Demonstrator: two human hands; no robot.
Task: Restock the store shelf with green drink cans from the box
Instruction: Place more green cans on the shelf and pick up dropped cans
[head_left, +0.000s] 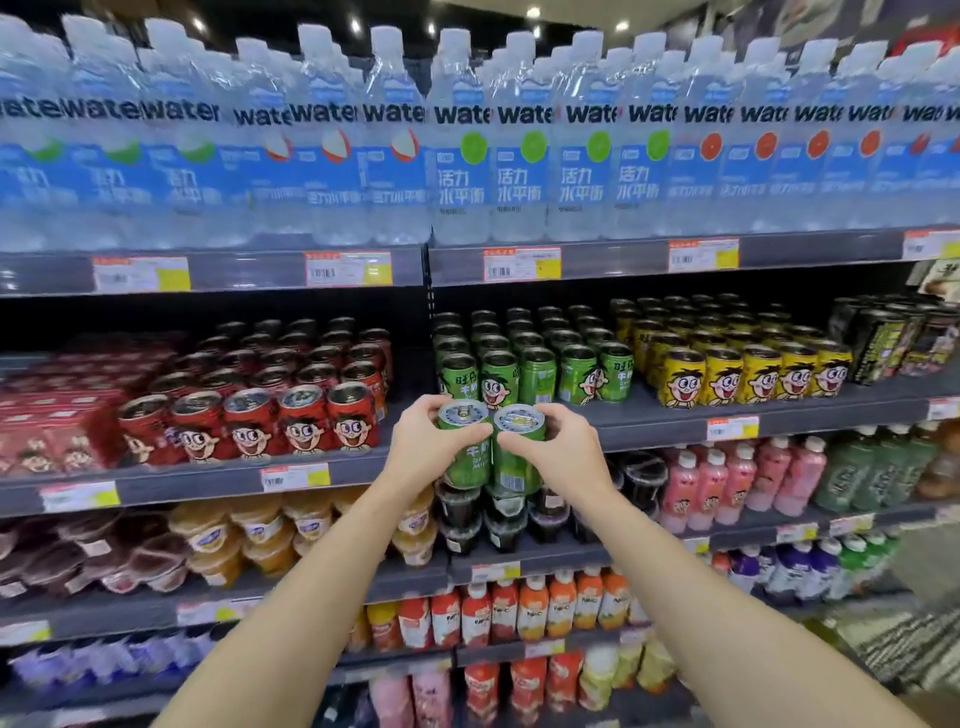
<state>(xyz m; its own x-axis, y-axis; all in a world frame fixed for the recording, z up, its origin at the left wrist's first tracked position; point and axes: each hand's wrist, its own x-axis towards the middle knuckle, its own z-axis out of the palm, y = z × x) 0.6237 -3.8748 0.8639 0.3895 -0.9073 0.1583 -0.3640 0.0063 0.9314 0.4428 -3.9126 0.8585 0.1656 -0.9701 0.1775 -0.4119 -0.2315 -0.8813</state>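
Left hand (421, 441) grips green can (464, 449), fingers curled round rim; right hand (558, 447) grips second green can (519, 452). Cans upright, side by side, touching, held just before grey shelf (649, 423) edge. Behind: green can rows (524, 358); red cans (291, 405) left, yellow cans (748, 371) right. Water bottles (467, 145) above. Both forearms extended.

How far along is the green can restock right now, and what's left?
Done: the green can block already stands several rows deep on the shelf, between red cans and yellow cans. In hand: the left hand grips one green can, the right hand another, both held in front of the shelf edge. Left: setting these two down. The box is out of view, so remaining stock is unknown.
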